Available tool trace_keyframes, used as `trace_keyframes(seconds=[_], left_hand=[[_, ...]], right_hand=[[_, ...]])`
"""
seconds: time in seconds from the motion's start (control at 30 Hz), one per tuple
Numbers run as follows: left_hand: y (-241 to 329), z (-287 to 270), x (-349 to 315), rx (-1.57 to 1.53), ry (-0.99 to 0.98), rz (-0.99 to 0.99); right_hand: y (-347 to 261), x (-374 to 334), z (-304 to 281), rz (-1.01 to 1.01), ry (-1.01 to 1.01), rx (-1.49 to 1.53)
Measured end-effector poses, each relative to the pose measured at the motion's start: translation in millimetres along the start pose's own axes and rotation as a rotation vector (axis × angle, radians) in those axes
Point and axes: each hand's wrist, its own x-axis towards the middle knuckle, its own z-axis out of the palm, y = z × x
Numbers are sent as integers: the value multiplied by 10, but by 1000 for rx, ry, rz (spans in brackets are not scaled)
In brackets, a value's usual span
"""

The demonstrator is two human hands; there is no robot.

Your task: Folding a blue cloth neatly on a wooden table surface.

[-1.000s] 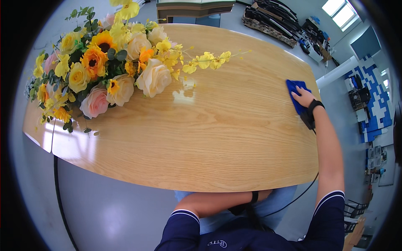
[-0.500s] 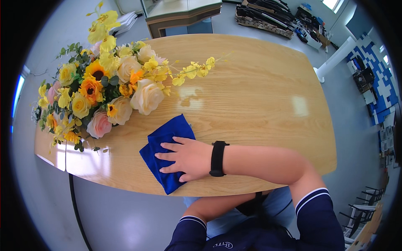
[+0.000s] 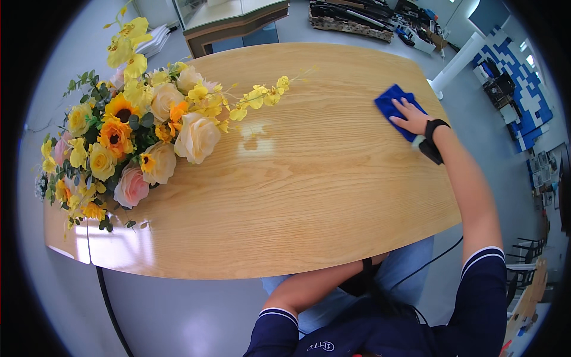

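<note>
Cloth: deep royal blue, matte, soft-looking, spread nearly flat; outline uneven, with a notch along its far side and shallow creases near the fingers. Looks layered in places, though the fold count cannot be made out. Lies on the pale wood-grain counter, toward the far right corner, close to the right edge. Right hand rests on top of it, palm down, covering the cloth's middle and near right part; blue shows past the fingertips toward the far edge, and on both sides of the hand. Hand flat and wide, fingers spread apart and pointing toward the far left, pressed to the fabric rather than gripped round it. Black wrist strap just behind the hand, by the counter's right edge. Right arm reaches well forward, nearly straight, the forearm running along and outside that right edge; dark navy short sleeve with white bands. Left arm bent across the lap, its forearm at the counter's near edge; left hand mostly hidden there, finger state cannot be told. Flower arrangement of yellow, cream, pink and orange blooms at the counter's left end, well apart from the cloth.
</note>
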Motion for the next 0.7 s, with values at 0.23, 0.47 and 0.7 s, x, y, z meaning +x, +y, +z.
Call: trace_keyframes(seconds=[0.23, 0.47, 0.7], left_hand=[[6, 51, 5, -28, -32, 31], [396, -303, -78, 108, -239, -83], [288, -262, -68, 163, -221, -36]], right_hand=[[864, -776, 287, 276, -92, 68], [190, -1166, 83, 98, -111, -60], [-701, -981, 120, -297, 179, -168]])
